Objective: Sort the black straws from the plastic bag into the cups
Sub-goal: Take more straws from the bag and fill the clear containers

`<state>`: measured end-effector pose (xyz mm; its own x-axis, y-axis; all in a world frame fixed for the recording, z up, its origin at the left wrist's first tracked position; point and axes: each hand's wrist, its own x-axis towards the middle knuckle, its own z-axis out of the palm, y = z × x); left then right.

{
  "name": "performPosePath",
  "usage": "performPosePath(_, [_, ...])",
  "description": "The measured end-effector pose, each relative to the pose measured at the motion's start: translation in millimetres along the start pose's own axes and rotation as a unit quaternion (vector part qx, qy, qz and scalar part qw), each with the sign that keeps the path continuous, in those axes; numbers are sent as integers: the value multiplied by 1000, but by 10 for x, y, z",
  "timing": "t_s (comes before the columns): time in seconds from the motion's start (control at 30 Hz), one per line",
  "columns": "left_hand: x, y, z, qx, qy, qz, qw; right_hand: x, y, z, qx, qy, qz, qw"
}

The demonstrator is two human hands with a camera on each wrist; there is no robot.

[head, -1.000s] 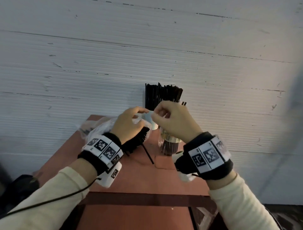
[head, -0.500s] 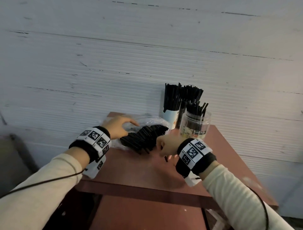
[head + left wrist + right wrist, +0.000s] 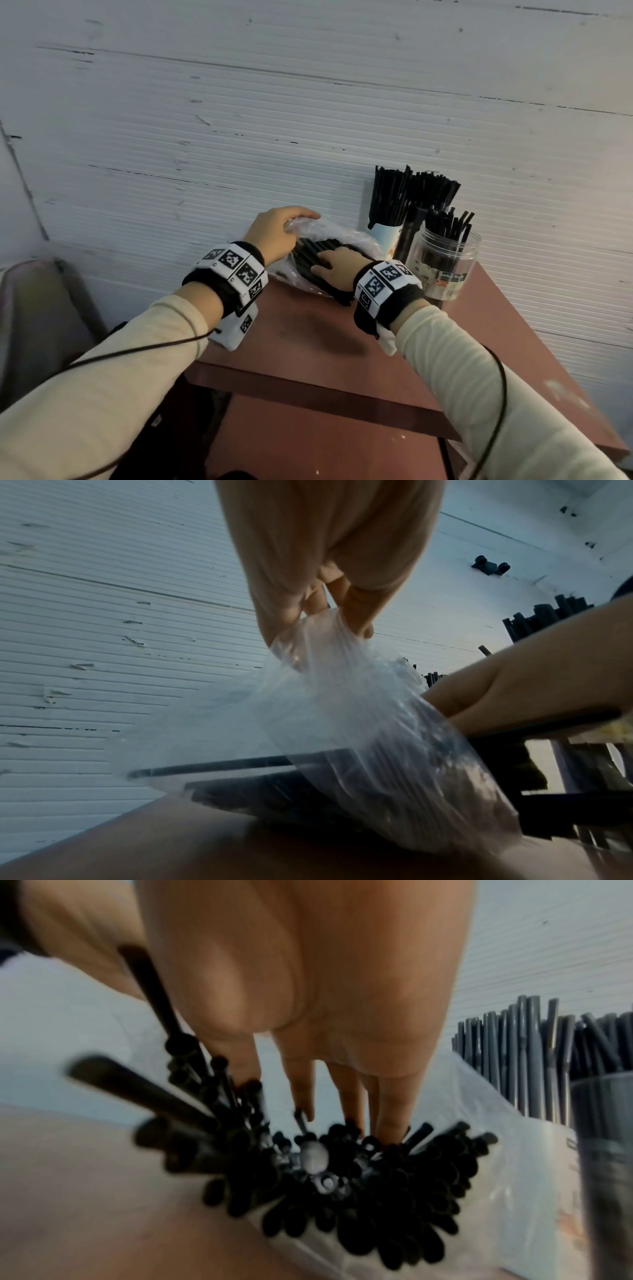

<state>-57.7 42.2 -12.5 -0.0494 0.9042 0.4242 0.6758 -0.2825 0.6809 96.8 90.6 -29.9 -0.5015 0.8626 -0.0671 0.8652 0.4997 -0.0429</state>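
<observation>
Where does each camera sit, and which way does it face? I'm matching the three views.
Head: looks forward and down at the table, both hands and sleeves.
Left wrist: looks along the left hand, which pinches the plastic bag.
Right wrist: looks along the right hand, fingers among the straws.
All three share bag and straws.

Left hand (image 3: 329,561) pinches plastic bag (image 3: 359,723) holding black straws (image 3: 260,794).
</observation>
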Motion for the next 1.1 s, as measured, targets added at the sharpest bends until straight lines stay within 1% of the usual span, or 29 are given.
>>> performPosePath(0.07, [0,-5,-29,-7,-1,15,1000,81,13,31,5,-9,28,1000])
performPosePath(0.1, [-1,-24,-39,-13,-3,19,1000,108,26,40,14,-7,28,999])
performPosePath(0.2, [-5,-90,-62,-22,-19,18,999,143,22,64,46,4,-4,999])
performPosePath(0.3, [8,-174,-72,-1,-40,1,999,138,-5,76,45,13,-38,998])
performPosePath(0.47, [32,-273,-83,9,-60,-12,998,124,13,23,69,38,-45,996])
performPosePath(0.63, [47,-269,-88,-3,-47,-10,999,70,23,-20,99,53,-41,993])
performPosePath(0.73, [55,-241,-74,-9,-36,-19,999,28,57,-4,131,56,-37,989])
performPosePath(0.8, [58,-232,-66,-8,-33,-24,999,-9,89,-13,151,70,-39,985])
performPosePath(0.97, [57,-226,-33,13,-35,-26,999,-160,190,-42,158,93,-46,982])
performPosePath(1.1, [53,-204,9,34,-32,-38,998,-304,251,-104,204,85,-55,974])
